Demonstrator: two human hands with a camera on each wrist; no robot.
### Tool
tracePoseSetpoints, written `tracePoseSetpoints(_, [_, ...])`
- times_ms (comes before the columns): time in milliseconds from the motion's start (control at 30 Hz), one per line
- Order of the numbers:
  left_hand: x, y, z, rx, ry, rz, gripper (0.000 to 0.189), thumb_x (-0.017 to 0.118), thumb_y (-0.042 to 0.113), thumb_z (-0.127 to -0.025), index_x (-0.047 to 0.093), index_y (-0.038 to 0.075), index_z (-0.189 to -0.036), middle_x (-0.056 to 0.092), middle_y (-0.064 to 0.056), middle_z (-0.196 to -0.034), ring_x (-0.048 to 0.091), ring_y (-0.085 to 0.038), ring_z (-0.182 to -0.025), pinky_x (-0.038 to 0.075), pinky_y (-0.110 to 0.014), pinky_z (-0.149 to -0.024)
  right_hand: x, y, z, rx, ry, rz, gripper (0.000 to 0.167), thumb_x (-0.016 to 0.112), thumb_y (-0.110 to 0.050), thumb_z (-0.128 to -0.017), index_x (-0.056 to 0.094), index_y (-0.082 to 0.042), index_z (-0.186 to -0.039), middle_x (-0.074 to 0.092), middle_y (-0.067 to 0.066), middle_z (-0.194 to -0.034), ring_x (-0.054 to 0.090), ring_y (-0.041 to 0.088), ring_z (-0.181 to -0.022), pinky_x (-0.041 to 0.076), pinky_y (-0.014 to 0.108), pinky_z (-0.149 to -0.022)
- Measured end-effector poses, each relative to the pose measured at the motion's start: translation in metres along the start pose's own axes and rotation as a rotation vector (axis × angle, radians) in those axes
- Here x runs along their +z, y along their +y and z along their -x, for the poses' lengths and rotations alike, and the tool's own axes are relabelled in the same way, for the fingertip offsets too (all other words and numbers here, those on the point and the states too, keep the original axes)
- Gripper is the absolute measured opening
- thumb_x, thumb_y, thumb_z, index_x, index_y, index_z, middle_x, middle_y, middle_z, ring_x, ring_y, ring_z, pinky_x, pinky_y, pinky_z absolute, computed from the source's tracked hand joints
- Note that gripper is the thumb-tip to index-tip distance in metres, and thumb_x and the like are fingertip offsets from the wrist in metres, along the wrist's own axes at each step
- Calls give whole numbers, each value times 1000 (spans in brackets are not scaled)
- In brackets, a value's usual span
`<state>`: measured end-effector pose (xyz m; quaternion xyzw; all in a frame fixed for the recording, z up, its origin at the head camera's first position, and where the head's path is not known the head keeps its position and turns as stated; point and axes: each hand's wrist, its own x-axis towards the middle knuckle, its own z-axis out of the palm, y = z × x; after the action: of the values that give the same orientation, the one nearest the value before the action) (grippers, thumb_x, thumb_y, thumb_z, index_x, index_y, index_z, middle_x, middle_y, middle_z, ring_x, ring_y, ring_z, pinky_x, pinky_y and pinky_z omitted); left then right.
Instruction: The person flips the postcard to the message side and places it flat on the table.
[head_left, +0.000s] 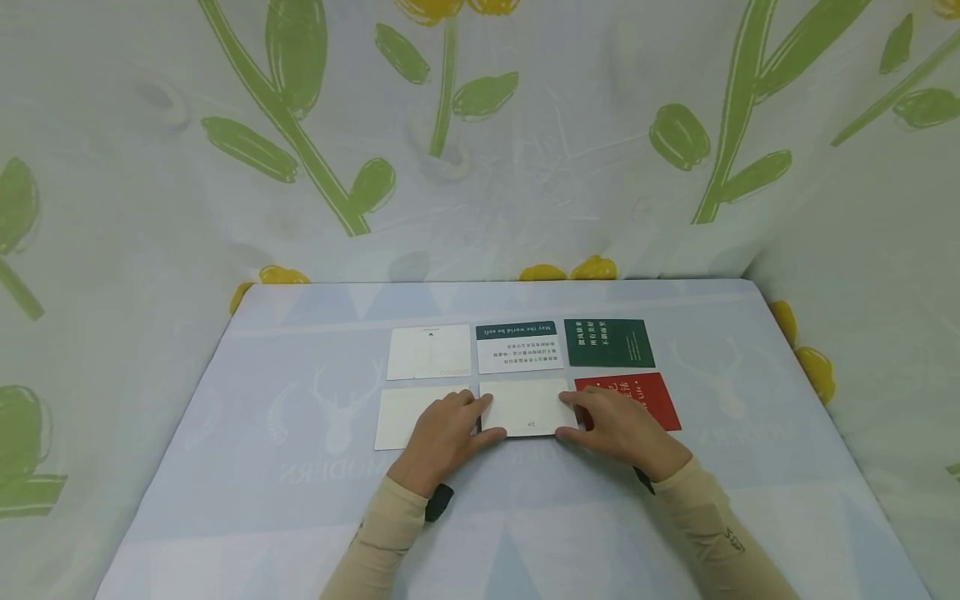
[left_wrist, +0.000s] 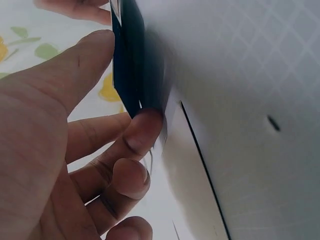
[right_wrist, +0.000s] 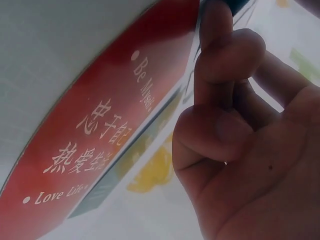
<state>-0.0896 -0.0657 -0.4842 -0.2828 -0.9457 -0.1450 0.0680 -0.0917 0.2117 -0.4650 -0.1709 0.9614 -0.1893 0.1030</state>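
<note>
A white card (head_left: 528, 407) is held by its two sides in the middle of the near row. My left hand (head_left: 441, 433) has thumb and index finger on its left corners and lies partly over a plain white card (head_left: 400, 417). Thumb and index finger of my right hand (head_left: 622, 427) are at its right corners, and that hand covers part of a red card (head_left: 654, 398) with white lettering. The left wrist view shows the held card's dark underside (left_wrist: 126, 65). Most of the held card is out of sight in the right wrist view.
Behind lie a white card (head_left: 429, 354) with a small mark, a white card with a green band (head_left: 517, 346) and a green card (head_left: 611, 343) with white text. All are on a pale blue printed tablecloth (head_left: 300, 517). A leaf-patterned curtain (head_left: 562, 167) surrounds the table.
</note>
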Motion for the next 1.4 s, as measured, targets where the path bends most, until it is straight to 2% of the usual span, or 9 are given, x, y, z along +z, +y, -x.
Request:
tracePoseSetpoints(233, [0, 2, -2, -15, -22, -20, 56, 76, 53, -86, 73, 9, -121, 60, 1, -79, 46, -11, -65, 40, -25, -56, 1, 1, -2, -1, -9, 12, 62, 88, -38, -78, 69, -9, -129, 52, -10, -71, 50, 8, -68, 44, 24, -60])
tracePoseSetpoints(533, [1, 1, -3, -38, -42, 30, 51, 81, 47, -84, 74, 8, -116, 46, 8, -68, 42, -9, -61, 35, -23, -54, 3, 2, -3, 18, -23, -12, 63, 88, -38, -78, 68, -9, -130, 50, -11, -67, 49, 7, -63, 44, 25, -58])
tracePoseSetpoints(1133, [2, 3, -1, -58, -38, 18, 51, 84, 41, -83, 73, 8, -120, 49, 7, -70, 45, -10, -65, 37, -23, -56, 7, 0, -1, 30, -24, -48, 61, 87, -33, -80, 67, -6, -131, 50, -9, -64, 47, 8, -60, 43, 24, -56])
tracePoseSetpoints(1400, [2, 6, -2, -86, -40, 15, 45, 83, 38, -85, 73, 8, -117, 48, 7, -69, 45, -11, -64, 37, -23, -56, 11, -2, -4, 38, 12, -45, 57, 85, -30, -83, 67, -6, -130, 50, -9, -64, 49, 8, -59, 46, 25, -58])
